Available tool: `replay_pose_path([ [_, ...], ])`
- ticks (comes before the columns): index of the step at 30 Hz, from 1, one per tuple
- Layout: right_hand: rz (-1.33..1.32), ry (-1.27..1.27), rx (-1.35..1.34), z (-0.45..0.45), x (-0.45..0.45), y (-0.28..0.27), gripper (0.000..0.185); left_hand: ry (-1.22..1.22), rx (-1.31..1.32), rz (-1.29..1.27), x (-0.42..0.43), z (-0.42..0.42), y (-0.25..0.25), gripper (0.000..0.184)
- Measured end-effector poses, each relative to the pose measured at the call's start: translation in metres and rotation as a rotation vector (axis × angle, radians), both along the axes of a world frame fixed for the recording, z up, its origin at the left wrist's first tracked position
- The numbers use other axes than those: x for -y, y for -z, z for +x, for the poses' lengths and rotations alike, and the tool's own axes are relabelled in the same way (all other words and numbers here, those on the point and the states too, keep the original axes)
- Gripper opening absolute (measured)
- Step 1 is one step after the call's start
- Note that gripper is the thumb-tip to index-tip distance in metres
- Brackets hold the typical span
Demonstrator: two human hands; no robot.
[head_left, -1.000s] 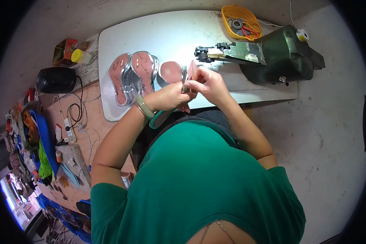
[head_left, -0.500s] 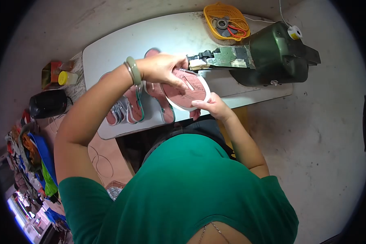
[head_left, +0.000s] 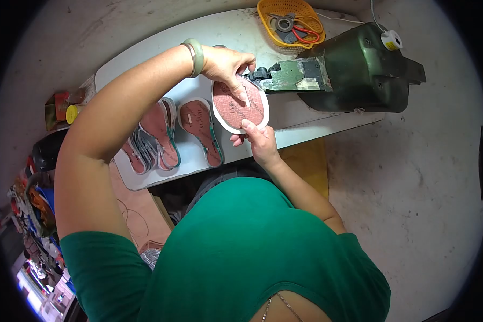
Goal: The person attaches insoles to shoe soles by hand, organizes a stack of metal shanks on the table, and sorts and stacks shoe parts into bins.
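A reddish insole [head_left: 233,110] with a white rim and a small slot is held up in front of the green machine's arm. My left hand [head_left: 229,67], with bangles at the wrist, reaches over the insole's far edge. Its thumb lies on the face beside the slot and its other fingers curl near the machine's tip. My right hand [head_left: 262,144] pinches the near edge, thumb on top and fingers beneath. Left of them, a single insole [head_left: 199,126] with a green edge lies on the white table [head_left: 161,67], beside a pile of insoles [head_left: 158,134].
The dark green machine [head_left: 354,72] stands on the table's right, its arm pointing left. Behind it sits a yellow basket [head_left: 265,24] with scissors [head_left: 305,33] and a ring-shaped roll. A yellow-lidded jar [head_left: 72,114] and a black object [head_left: 47,150] are at the left.
Both hands have shifted left with the insole, which has turned somewhat more upright in view. My left thumb stays on its face. The view has moved slightly.
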State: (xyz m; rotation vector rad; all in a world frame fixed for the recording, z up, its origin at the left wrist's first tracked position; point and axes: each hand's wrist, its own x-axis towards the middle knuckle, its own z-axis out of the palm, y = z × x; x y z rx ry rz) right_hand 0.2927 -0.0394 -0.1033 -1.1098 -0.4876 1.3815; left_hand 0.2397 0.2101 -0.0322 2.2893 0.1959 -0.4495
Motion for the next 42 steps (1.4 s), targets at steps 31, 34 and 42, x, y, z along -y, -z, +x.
replay_pose_path([
  [31, -0.189, -0.050, 0.096, 0.041, -0.049, -0.029, 0.029, -0.481, -0.195, -0.680, 0.007, -0.050, -0.002, 0.042],
  [34, -0.172, -0.042, 0.149, 0.044, -0.051, -0.031, 0.030, -0.508, -0.083, -0.699, 0.019, -0.057, 0.011, 0.041],
  [42, -0.167, -0.001, 0.194, 0.045, -0.047, -0.034, 0.030, -0.684, 0.052, -0.661, 0.050, -0.064, 0.011, 0.042],
])
